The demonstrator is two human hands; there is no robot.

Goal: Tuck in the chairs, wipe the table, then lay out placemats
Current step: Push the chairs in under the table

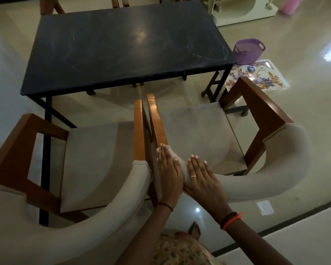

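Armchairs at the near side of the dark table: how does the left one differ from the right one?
The left hand and right hand lie flat on the right armchair's curved back; nothing touches the left armchair. The right armchair is angled to the right and its seat reaches nearer the table; the left armchair stands squarer and farther back. Shared: brown wooden arms, beige cushions, neither tucked in.
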